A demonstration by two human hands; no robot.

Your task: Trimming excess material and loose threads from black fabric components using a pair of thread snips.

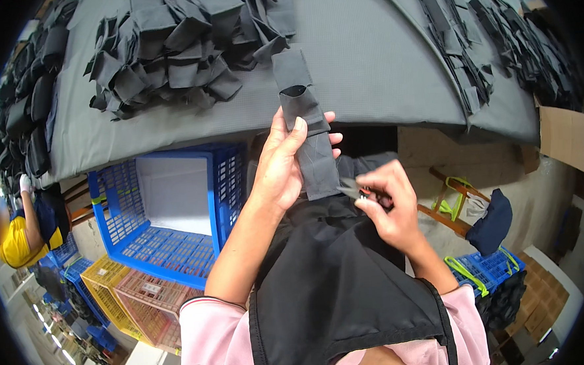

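My left hand (283,158) is closed around a long dark grey fabric strip (319,164) with a small open pocket near its upper part. The strip's far end reaches over the table edge, and its near end hangs above my lap. In my right hand (393,202) are small thread snips (350,187), their blades beside the strip's lower right corner. Whether the blades touch the fabric I cannot tell. A big heap of similar grey fabric pieces (173,50) lies on the table, beyond my left hand.
A grey-covered table (379,79) spans the far side, with strip bundles (453,48) at its right. Left of me stands a blue crate (156,246), with yellow (106,285) and pink crates (150,302) nearby. A wooden stool (452,207) is at right. A person in yellow (24,236) is at far left.
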